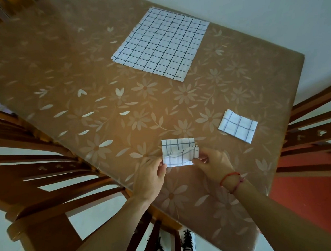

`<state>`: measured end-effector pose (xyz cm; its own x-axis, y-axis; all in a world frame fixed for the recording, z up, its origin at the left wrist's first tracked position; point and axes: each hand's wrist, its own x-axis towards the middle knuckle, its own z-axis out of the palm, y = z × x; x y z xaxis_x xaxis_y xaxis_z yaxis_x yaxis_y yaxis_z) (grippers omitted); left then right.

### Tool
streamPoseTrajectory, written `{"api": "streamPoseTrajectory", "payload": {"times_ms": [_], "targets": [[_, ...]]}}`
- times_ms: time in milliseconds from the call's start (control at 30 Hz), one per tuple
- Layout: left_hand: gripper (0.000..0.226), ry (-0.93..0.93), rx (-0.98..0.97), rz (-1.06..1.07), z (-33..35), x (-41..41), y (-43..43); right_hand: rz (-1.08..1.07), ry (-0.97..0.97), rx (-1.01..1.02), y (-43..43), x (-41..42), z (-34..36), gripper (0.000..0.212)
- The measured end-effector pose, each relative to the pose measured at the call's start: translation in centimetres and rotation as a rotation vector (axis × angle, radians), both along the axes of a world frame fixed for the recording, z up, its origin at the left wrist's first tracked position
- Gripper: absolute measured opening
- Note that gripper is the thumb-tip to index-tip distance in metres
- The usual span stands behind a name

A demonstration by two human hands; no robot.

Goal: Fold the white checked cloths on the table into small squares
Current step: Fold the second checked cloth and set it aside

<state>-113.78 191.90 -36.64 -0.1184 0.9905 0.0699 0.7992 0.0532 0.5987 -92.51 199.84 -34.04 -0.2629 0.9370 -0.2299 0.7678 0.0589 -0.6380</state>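
Head view: low in the middle of the frame I have both hands on one cloth, white with dark checks and already folded down to a small oblong. The left hand comes up from the bottom centre, and its fingers are pinched together on the cloth's lower left corner. The right hand comes in from the lower right and pinches the cloth's right edge between thumb and fingers. A loose layer runs across the middle of the cloth in a wavy line, so the fold is not flat. I cannot tell whether its far edge rests on the desk or is lifted clear of it.

On the right wrist I see a red string bracelet.

To the right of the hands, near the desk's right edge and well apart from the held cloth, a folded square lies flat. In the upper middle of the frame, near the far edge, a flat cloth lies spread open; at its left corner I see the edges of more than one layer.

The desk is brown with a pale flower pattern under a glossy cover. A wooden chair fills the lower left of the frame, with its slatted back against the desk's edge. The slats of another chair enter from the right. At the bottom centre, between the chair slats, I see two white shoes with black laces on a pale floor.
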Motion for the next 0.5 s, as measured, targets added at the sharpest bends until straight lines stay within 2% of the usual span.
{"api": "streamPoseTrajectory", "payload": {"times_ms": [100,233,367,500], "targets": [[0.018,-0.039,-0.006,0.013,0.1,0.0,0.7,-0.037,0.001,-0.011,0.2,0.1,-0.5,0.018],[0.033,-0.024,-0.005,0.046,0.2,0.0,1.4,-0.09,0.01,-0.034,0.7,-0.6,-0.6,0.025],[0.041,0.003,0.019,0.023,0.0,-0.2,2.2,-0.114,-0.011,-0.052,0.9,-0.9,-0.9,0.023],[0.046,0.212,0.082,-0.13,-0.7,-0.7,2.8,-0.12,-0.035,-0.044,1.3,-1.2,-1.1,0.022]]}}
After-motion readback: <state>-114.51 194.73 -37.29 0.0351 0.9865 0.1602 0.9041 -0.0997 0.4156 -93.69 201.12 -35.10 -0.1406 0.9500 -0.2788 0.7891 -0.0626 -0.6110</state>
